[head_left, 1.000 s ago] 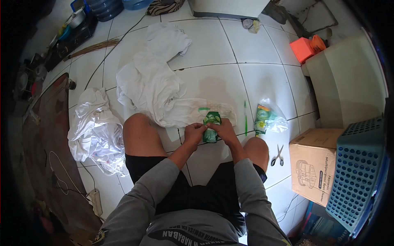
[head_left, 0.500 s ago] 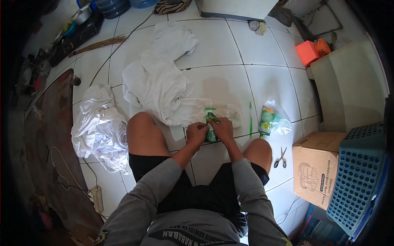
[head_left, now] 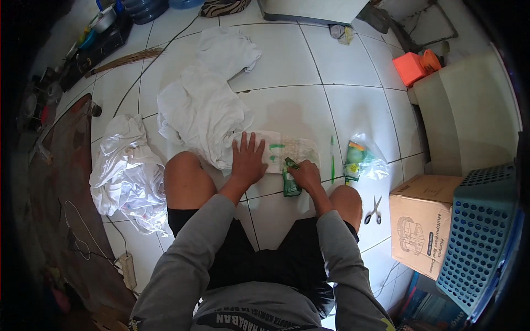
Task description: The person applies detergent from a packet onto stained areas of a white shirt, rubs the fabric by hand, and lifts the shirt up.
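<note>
My left hand (head_left: 249, 160) lies flat with fingers spread on one end of a white cloth garment (head_left: 204, 105), which stretches over the floor tiles. My right hand (head_left: 305, 176) grips the top of a green sachet (head_left: 290, 186) just at the near edge of that cloth. Green marks (head_left: 276, 147) and a patch of beige specks show on the cloth between and beyond the hands. To the right lie a slim green toothbrush-like stick (head_left: 333, 160) and a clear plastic bag (head_left: 374, 164) with a green and yellow packet (head_left: 354, 157) at its side.
Scissors (head_left: 373, 212) lie by my right knee. A cardboard box (head_left: 419, 231) and a blue perforated basket (head_left: 477, 237) stand at the right. Shiny white fabric (head_left: 130, 176) is heaped at the left, near a brown board (head_left: 66, 204). A cable crosses the floor behind it.
My left hand has let go of the sachet and moved left and forward onto the cloth, fingers spread. My right hand keeps the sachet, now slightly lower. The view has shifted a little.
</note>
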A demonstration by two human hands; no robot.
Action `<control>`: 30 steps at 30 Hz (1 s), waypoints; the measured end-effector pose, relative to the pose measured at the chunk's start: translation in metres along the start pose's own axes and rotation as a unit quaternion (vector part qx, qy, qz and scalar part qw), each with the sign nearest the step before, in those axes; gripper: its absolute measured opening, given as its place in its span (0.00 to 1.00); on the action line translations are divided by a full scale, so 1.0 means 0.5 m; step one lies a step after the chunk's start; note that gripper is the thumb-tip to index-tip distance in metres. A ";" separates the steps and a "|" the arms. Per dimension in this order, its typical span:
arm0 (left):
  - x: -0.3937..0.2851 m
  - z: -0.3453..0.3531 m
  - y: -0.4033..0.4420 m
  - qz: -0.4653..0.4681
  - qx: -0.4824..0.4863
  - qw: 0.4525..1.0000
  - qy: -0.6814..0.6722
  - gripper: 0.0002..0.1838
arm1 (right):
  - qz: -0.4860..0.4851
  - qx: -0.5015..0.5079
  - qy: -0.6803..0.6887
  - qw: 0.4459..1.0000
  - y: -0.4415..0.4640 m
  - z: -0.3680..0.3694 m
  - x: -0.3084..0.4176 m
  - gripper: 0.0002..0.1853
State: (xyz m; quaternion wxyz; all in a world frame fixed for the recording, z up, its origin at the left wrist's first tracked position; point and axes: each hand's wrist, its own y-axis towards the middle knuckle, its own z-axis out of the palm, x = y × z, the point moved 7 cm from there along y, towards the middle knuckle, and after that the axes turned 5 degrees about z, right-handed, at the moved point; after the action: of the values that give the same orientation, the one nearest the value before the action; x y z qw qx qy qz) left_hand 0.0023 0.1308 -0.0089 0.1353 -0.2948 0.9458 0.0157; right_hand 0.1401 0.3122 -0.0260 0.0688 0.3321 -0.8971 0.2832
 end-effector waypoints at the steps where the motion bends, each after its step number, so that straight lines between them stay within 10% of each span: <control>1: 0.004 0.007 -0.003 0.001 0.000 1.000 0.000 0.45 | 0.001 -0.001 0.000 1.000 0.003 0.004 -0.008 0.27; 14: 0.012 -0.021 0.000 0.041 0.059 0.995 0.068 0.66 | -0.023 0.039 0.081 0.996 0.045 -0.219 0.004 0.34; 22: 0.046 0.029 -0.007 0.040 0.088 0.992 0.080 0.75 | -0.089 -0.232 0.163 0.955 0.235 -0.328 0.030 0.31; 30: 0.049 0.028 -0.004 0.036 0.155 0.987 0.014 0.79 | -0.144 -0.286 0.095 0.943 0.208 -0.263 -0.084 0.36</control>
State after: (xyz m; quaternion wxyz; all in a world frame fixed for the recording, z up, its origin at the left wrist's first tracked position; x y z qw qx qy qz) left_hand -0.0124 0.1171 -0.0289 0.1651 -0.2363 0.9486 -0.1309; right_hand 0.0981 0.4728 0.0219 0.2857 0.3953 -0.8724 0.0323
